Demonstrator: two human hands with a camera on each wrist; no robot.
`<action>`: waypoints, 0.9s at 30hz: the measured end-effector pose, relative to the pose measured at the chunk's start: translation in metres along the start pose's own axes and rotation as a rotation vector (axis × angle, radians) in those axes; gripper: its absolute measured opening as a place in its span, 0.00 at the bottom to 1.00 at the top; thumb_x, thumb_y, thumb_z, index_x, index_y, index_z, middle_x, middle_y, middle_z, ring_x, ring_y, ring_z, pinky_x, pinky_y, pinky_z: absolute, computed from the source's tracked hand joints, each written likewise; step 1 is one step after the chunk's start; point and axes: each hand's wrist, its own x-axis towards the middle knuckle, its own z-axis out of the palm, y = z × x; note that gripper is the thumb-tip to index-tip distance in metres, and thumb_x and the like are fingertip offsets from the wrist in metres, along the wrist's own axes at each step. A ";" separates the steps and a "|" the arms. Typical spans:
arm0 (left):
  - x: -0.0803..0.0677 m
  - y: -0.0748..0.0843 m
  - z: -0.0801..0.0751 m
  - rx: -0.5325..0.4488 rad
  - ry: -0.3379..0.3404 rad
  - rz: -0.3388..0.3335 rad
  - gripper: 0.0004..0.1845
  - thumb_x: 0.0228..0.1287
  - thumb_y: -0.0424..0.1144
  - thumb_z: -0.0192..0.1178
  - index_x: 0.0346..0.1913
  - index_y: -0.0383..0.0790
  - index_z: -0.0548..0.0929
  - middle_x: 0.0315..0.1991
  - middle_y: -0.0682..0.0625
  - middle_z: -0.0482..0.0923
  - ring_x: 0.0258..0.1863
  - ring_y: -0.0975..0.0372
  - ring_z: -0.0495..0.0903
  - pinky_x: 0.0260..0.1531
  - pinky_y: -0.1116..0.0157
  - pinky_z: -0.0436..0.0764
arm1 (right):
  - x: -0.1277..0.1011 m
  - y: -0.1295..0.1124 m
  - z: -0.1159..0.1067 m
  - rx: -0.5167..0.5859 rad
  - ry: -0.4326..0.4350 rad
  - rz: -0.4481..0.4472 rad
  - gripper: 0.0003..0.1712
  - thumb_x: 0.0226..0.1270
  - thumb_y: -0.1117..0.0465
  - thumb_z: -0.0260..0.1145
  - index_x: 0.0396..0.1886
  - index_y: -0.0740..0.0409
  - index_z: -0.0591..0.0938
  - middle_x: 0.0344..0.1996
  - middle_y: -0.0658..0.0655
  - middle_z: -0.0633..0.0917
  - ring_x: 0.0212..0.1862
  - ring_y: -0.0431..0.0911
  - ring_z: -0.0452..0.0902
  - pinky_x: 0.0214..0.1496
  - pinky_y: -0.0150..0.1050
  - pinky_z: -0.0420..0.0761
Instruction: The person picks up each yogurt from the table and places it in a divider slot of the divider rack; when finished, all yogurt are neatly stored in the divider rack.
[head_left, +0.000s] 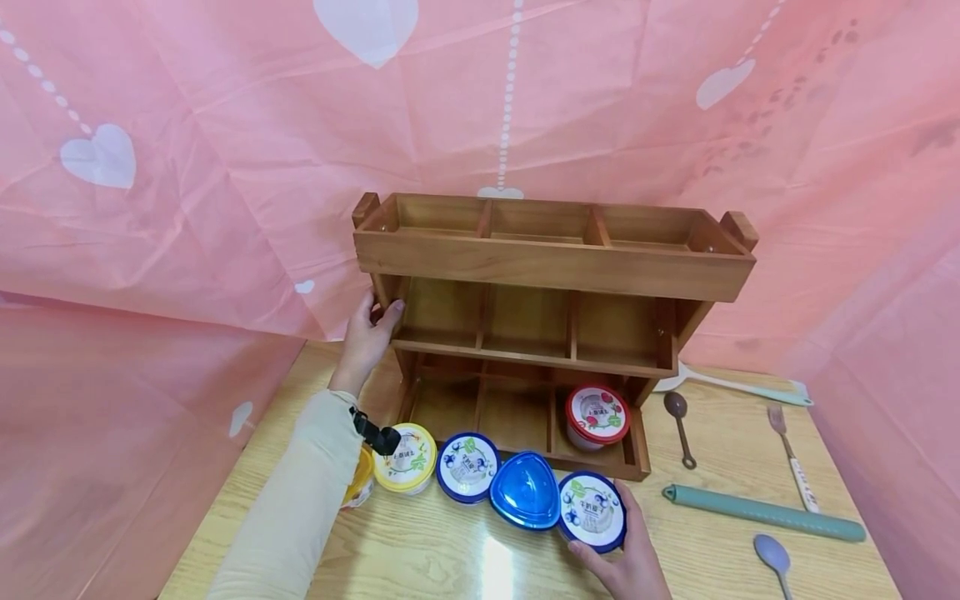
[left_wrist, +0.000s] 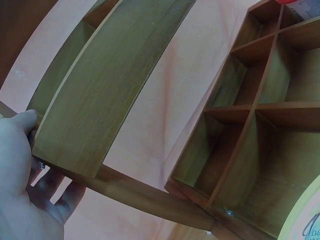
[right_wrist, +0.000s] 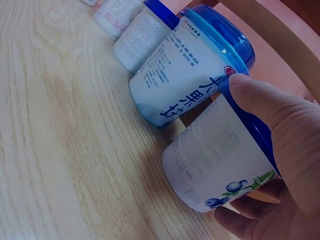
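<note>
A three-tier wooden rack (head_left: 551, 267) stands at the back of the wooden table (head_left: 420, 558). My left hand (head_left: 369, 333) grips the rack's left side post at the middle tier (left_wrist: 125, 192); thumb and fingers wrap the post. My right hand (head_left: 626, 550) holds a blue-lidded yogurt cup with blueberry print (head_left: 592, 510) (right_wrist: 220, 160) on the table in front of the rack. Beside it stand a cup with a blue domed lid (head_left: 525, 489) (right_wrist: 192, 75), another blue-lidded cup (head_left: 467, 466) and a yellow-lidded cup (head_left: 406, 457). A red-lidded cup (head_left: 596, 414) sits in the bottom right compartment.
Right of the rack lie a brown spoon (head_left: 679, 425), a fork (head_left: 790, 454), a white-and-green spatula (head_left: 738, 387), a green rolling pin (head_left: 765, 512) and a purple spoon (head_left: 774, 560). Pink heart-print sheeting (head_left: 187, 167) encloses the back and both sides.
</note>
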 end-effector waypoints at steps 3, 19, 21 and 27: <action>-0.001 0.000 0.000 0.002 -0.002 -0.002 0.27 0.74 0.45 0.54 0.72 0.47 0.63 0.69 0.41 0.68 0.66 0.46 0.71 0.65 0.47 0.72 | 0.000 0.001 0.000 -0.007 0.002 -0.002 0.75 0.46 0.37 0.78 0.78 0.60 0.40 0.74 0.71 0.53 0.71 0.69 0.56 0.67 0.61 0.70; 0.000 -0.001 -0.001 -0.013 -0.013 -0.017 0.29 0.74 0.48 0.54 0.73 0.50 0.62 0.70 0.42 0.67 0.67 0.47 0.70 0.65 0.47 0.72 | -0.008 -0.001 -0.016 -0.002 0.021 0.081 0.79 0.43 0.34 0.78 0.79 0.59 0.36 0.74 0.74 0.51 0.71 0.72 0.53 0.68 0.64 0.67; 0.000 0.000 -0.001 -0.005 -0.009 -0.013 0.28 0.74 0.48 0.54 0.73 0.49 0.63 0.69 0.42 0.67 0.67 0.47 0.70 0.65 0.47 0.72 | -0.009 -0.001 -0.022 -0.006 0.023 0.105 0.80 0.43 0.32 0.77 0.79 0.59 0.35 0.74 0.75 0.50 0.71 0.73 0.51 0.68 0.66 0.65; -0.001 0.001 -0.001 0.007 -0.009 -0.018 0.28 0.74 0.47 0.54 0.73 0.50 0.62 0.70 0.42 0.66 0.67 0.46 0.70 0.65 0.47 0.72 | -0.014 -0.004 -0.042 -0.002 0.058 0.109 0.79 0.46 0.36 0.78 0.78 0.60 0.33 0.73 0.78 0.49 0.70 0.72 0.54 0.67 0.63 0.68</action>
